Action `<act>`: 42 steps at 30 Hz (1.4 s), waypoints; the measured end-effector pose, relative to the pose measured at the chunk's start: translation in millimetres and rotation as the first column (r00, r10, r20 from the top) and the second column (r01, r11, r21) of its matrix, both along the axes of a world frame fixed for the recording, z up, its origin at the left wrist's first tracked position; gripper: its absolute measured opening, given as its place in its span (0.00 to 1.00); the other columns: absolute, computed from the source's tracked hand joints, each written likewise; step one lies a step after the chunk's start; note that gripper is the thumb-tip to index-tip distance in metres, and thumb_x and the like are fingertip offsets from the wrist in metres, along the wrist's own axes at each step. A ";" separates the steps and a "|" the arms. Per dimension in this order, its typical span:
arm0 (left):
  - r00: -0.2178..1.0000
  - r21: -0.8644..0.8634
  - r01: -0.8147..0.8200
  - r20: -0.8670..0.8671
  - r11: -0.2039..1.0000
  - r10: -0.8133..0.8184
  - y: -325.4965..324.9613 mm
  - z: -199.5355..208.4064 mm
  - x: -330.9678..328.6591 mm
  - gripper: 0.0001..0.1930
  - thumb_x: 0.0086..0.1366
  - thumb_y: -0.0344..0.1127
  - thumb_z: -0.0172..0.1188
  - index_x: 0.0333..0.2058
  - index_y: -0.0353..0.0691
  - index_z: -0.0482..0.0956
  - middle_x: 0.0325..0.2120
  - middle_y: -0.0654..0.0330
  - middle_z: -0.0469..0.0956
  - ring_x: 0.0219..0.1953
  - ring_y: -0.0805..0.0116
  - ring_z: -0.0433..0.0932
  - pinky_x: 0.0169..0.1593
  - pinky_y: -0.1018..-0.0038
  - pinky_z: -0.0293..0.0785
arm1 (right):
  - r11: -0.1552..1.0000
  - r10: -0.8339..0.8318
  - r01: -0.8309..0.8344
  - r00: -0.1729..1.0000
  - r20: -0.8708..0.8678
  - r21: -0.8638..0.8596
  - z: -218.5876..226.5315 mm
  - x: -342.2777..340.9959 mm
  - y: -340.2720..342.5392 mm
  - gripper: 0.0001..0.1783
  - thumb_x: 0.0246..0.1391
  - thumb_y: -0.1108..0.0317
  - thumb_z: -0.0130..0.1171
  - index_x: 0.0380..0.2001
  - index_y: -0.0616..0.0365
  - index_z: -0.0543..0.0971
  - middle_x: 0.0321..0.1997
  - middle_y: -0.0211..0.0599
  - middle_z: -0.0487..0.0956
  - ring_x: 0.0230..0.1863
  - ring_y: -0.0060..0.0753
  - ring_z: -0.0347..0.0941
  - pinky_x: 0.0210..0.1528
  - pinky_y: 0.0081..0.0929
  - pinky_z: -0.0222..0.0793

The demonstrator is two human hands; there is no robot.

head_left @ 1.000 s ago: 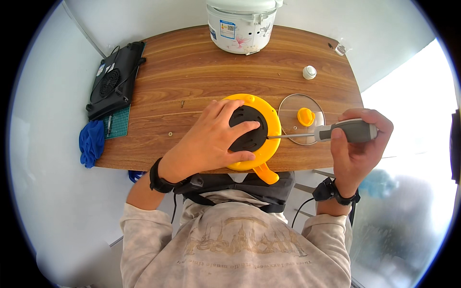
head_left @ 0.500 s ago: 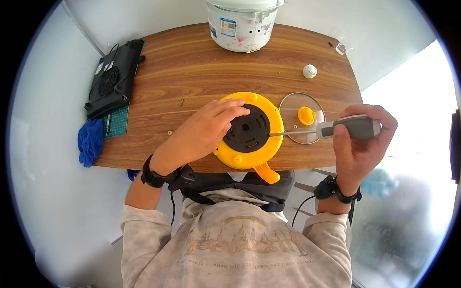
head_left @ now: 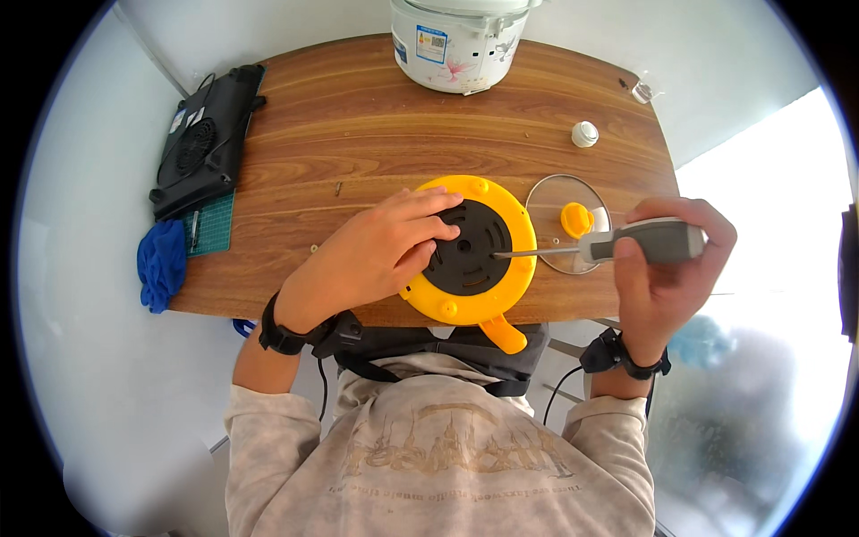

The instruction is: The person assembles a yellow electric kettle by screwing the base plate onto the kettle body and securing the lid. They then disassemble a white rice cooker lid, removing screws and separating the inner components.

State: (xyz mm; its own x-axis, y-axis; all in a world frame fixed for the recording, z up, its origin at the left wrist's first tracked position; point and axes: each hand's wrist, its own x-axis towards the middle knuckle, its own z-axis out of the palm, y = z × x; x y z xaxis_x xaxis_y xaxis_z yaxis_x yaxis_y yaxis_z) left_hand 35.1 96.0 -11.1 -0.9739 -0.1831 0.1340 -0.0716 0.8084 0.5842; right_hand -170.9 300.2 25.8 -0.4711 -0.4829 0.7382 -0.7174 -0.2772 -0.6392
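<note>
A round yellow pot base (head_left: 526,268) with a black slotted disc (head_left: 481,228) in its middle lies at the table's near edge, its yellow handle (head_left: 506,338) jutting toward me. My left hand (head_left: 391,237) rests on its left side, fingers spread across the black disc. From the right, my right hand (head_left: 671,259) grips a grey-handled screwdriver (head_left: 640,243). Its shaft lies nearly level over the yellow rim, with the tip at the right part of the black disc. Just right of the base is a glass lid (head_left: 542,262) with a yellow knob (head_left: 575,220).
A white rice cooker (head_left: 458,64) stands at the back. At the left are a black laptop cooling stand (head_left: 199,143), a green cutting mat (head_left: 216,224) and a blue cloth (head_left: 162,264). A small white round piece (head_left: 584,134) sits at the back right.
The screwdriver tip has shifted inward from the black disc's right edge. My left fingers have spread further apart on the disc. The view has shifted slightly.
</note>
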 end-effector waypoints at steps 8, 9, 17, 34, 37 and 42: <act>0.994 0.168 0.103 0.017 0.980 -0.107 -15.3 -2.7 3.1 0.16 0.60 0.40 0.70 0.45 0.42 0.81 0.65 0.53 0.70 0.70 0.48 0.63 0.72 0.53 0.57 | 0.997 0.072 -0.071 0.996 -0.043 0.039 -1.7 -9.1 -16.6 0.30 0.48 0.77 0.71 0.51 0.60 0.65 0.39 0.41 0.78 0.36 0.27 0.77 0.36 0.22 0.75; 0.990 0.201 0.134 0.011 0.970 -0.139 -18.5 -2.8 3.7 0.20 0.58 0.44 0.72 0.45 0.42 0.81 0.65 0.53 0.70 0.71 0.47 0.61 0.72 0.52 0.56 | 0.994 0.096 -0.092 0.993 -0.067 0.061 -2.3 -9.7 -20.2 0.30 0.48 0.77 0.71 0.51 0.61 0.65 0.39 0.41 0.78 0.35 0.27 0.77 0.36 0.22 0.75; 0.941 0.196 0.319 0.047 0.927 -0.334 -36.8 -7.2 2.4 0.36 0.46 0.58 0.78 0.53 0.51 0.79 0.70 0.54 0.61 0.73 0.44 0.54 0.72 0.47 0.50 | 0.949 0.307 -0.298 0.946 -0.099 0.102 -4.9 -19.2 -41.9 0.30 0.46 0.78 0.71 0.49 0.62 0.66 0.37 0.46 0.78 0.35 0.33 0.78 0.35 0.26 0.75; 0.960 0.061 0.270 0.058 0.961 -0.274 -29.1 4.0 7.6 0.27 0.48 0.47 0.77 0.50 0.59 0.86 0.71 0.54 0.61 0.74 0.47 0.55 0.70 0.52 0.58 | 0.938 0.345 -0.333 0.918 -0.197 0.095 2.7 -4.2 -55.3 0.25 0.42 0.83 0.67 0.41 0.66 0.65 0.30 0.41 0.73 0.27 0.33 0.74 0.27 0.27 0.72; 0.963 0.042 0.249 0.090 0.967 -0.252 -25.6 8.3 8.8 0.26 0.49 0.48 0.76 0.50 0.60 0.86 0.71 0.55 0.61 0.74 0.49 0.55 0.70 0.54 0.59 | 0.934 0.357 -0.339 0.909 -0.216 0.117 3.6 -4.1 -53.8 0.25 0.41 0.83 0.67 0.42 0.66 0.66 0.30 0.42 0.74 0.27 0.32 0.73 0.26 0.26 0.71; 0.963 0.024 0.231 0.137 0.973 -0.232 -20.4 14.9 9.2 0.25 0.51 0.49 0.75 0.50 0.60 0.86 0.71 0.57 0.61 0.74 0.51 0.55 0.69 0.57 0.61 | 0.934 0.351 -0.328 0.915 -0.197 0.142 5.9 -6.0 -49.4 0.24 0.41 0.83 0.65 0.41 0.63 0.65 0.32 0.44 0.76 0.27 0.30 0.74 0.27 0.23 0.70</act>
State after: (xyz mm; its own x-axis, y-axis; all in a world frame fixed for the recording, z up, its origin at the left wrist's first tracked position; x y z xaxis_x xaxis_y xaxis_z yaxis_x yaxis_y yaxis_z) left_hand 44.3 75.6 3.8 -0.9988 0.0489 -0.0053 0.0364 0.8077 0.5885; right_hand -176.9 250.7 31.7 -0.1005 -0.6649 0.7402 -0.7154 -0.4688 -0.5182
